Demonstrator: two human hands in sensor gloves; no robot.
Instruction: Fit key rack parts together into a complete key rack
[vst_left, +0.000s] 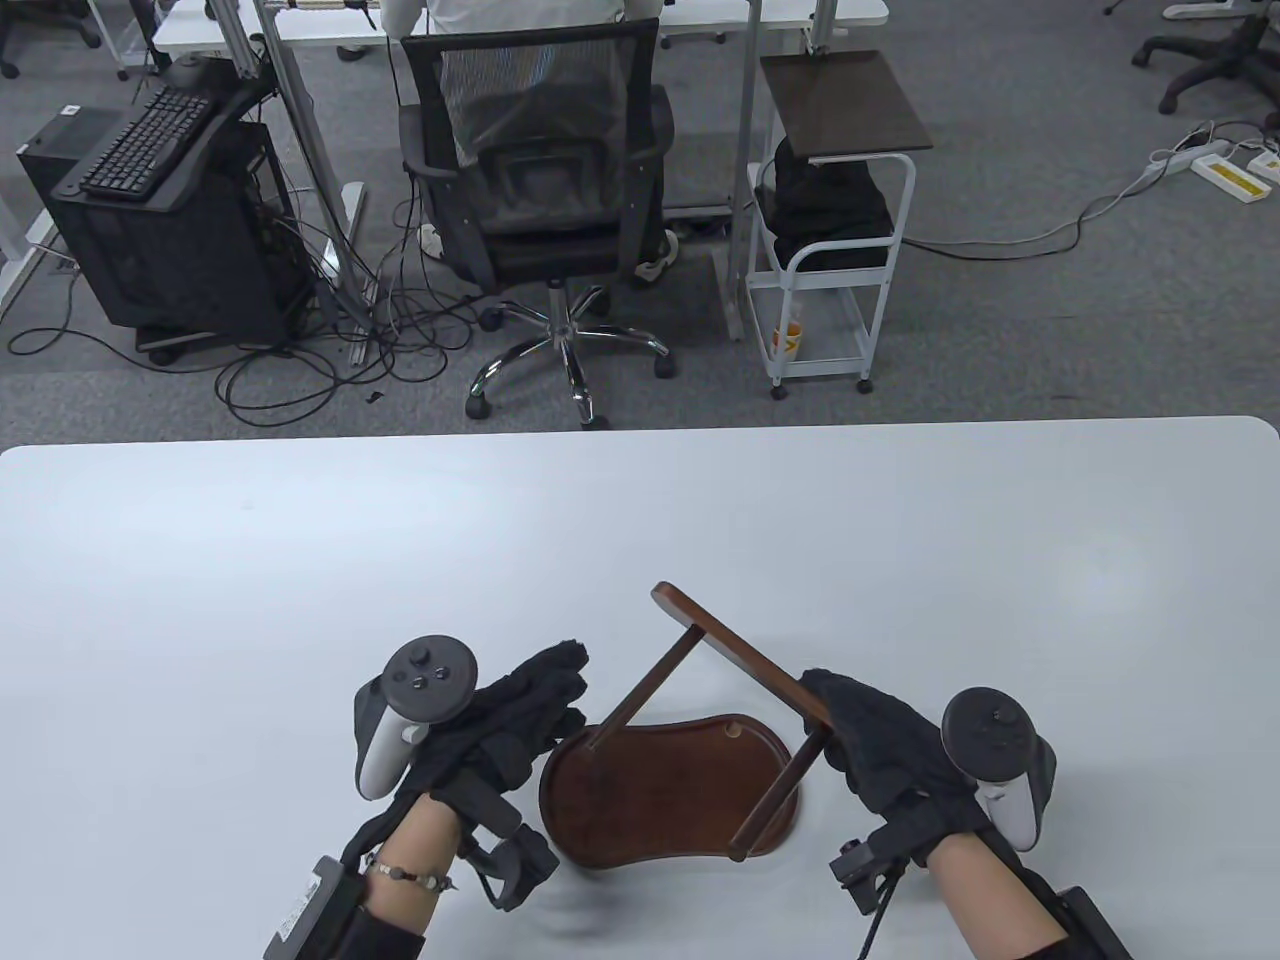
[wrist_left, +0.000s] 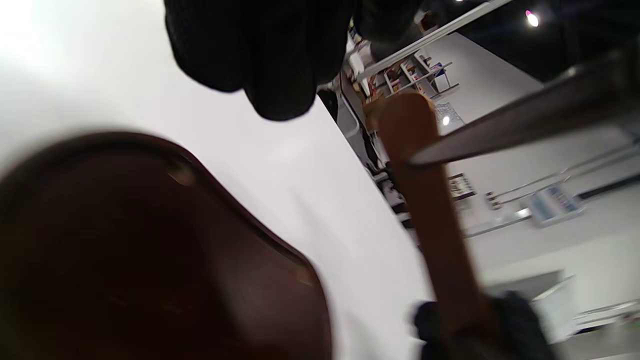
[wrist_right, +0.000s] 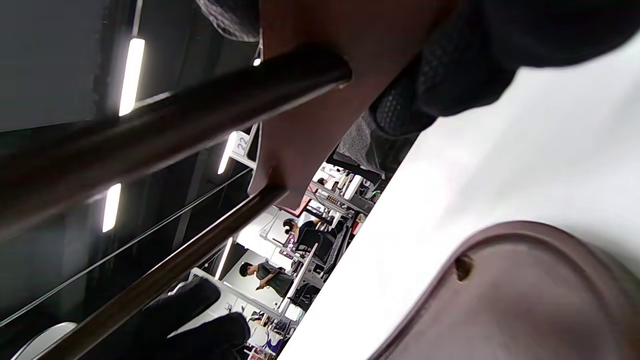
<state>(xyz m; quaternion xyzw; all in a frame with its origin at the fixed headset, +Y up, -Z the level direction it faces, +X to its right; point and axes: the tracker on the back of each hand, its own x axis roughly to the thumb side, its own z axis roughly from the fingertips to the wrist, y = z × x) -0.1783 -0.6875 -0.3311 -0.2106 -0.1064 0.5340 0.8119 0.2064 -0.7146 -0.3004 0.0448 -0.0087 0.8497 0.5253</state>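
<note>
A dark wooden kidney-shaped tray base (vst_left: 670, 800) lies flat on the white table (vst_left: 640, 540). My right hand (vst_left: 835, 725) grips the right end of a wooden crossbar (vst_left: 735, 650) that carries two dark rods. The frame is tilted above the tray. The left rod (vst_left: 645, 690) ends over the tray's back left part, and the right rod (vst_left: 775, 800) reaches past its front right rim. My left hand (vst_left: 540, 705) lies open beside the tray's left edge and holds nothing. The right wrist view shows a peg hole (wrist_right: 463, 266) near the tray's rim and the crossbar (wrist_right: 320, 115) in my fingers.
The table's far edge (vst_left: 640, 430) runs across the middle of the table view. Beyond it on the floor stand an office chair (vst_left: 540, 180), a white cart (vst_left: 830, 250) and a computer tower (vst_left: 170, 230).
</note>
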